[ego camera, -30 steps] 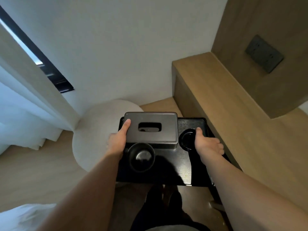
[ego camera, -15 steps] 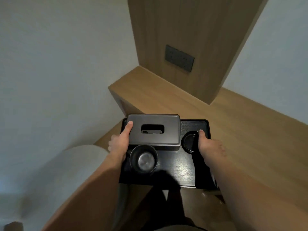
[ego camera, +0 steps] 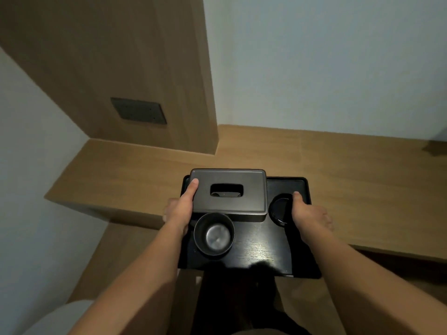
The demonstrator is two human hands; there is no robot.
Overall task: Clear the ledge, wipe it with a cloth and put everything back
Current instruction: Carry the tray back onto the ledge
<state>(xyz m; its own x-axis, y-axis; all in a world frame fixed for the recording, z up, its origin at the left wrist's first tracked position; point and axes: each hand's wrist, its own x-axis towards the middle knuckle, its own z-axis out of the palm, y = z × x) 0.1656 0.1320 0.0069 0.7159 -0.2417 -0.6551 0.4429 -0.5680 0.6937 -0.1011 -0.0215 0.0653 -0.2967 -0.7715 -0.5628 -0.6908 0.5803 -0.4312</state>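
A black tray (ego camera: 263, 252) is carried at the front edge of the wooden ledge (ego camera: 125, 170), its far part over the wood. On it lie a dark tissue box (ego camera: 251, 189), a black cup (ego camera: 214, 235) and a round black coaster (ego camera: 279, 210). My left hand (ego camera: 180, 209) grips the tray's left edge, with the thumb lying on the tissue box. The right edge of the tray is gripped by my right hand (ego camera: 308, 215), thumb beside the coaster. The fingers under the tray are hidden.
A wooden panel (ego camera: 135, 64) with a dark socket plate (ego camera: 139, 111) rises from the ledge at the left. White wall runs behind the ledge. A dark object (ego camera: 437, 147) sits at the far right edge. Something round and white (ego camera: 60, 317) shows at the bottom left.
The view has swung from the round white table and curtain towards the ledge. Both hands have kept their hold on the tray, which now reaches over the ledge's front edge.
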